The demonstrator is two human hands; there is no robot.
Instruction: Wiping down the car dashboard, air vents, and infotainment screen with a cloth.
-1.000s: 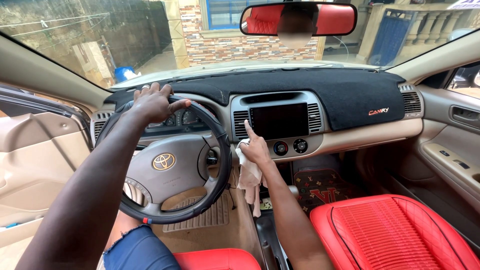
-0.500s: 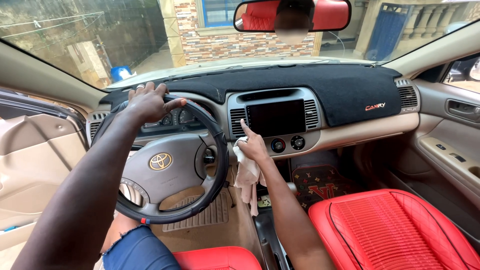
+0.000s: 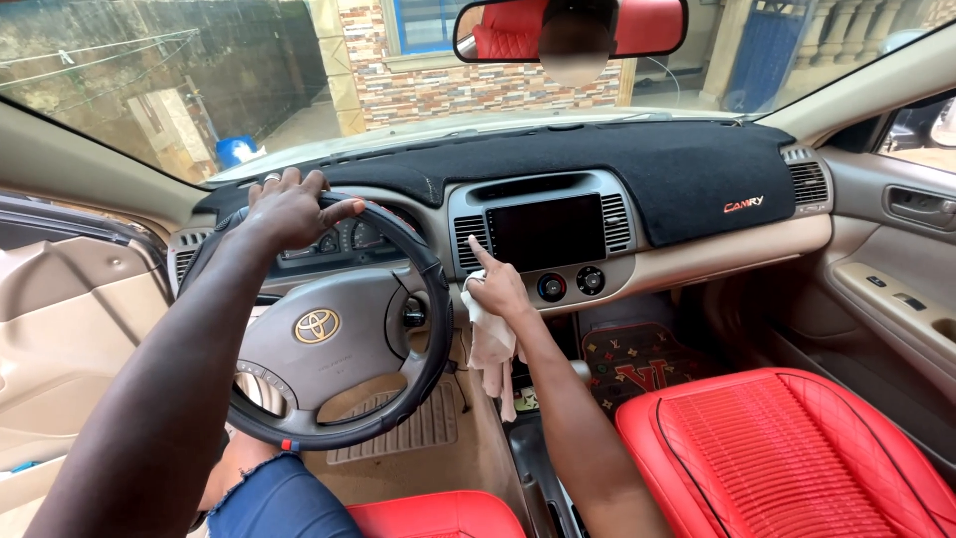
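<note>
head cam: single view, worn by the person in the driver's seat | faces forward and slightly down, over the steering wheel point(image 3: 329, 319) toward the dashboard point(image 3: 637, 179) and windshield point(image 3: 199, 90) | close range, arms fill the lower frame | rear-view mirror point(image 3: 570, 28) cut at top edge | no second view to share.

Car interior: steering wheel point(image 3: 329, 329), dashboard point(image 3: 637, 169) (red seats point(image 3: 777, 458)).
</note>
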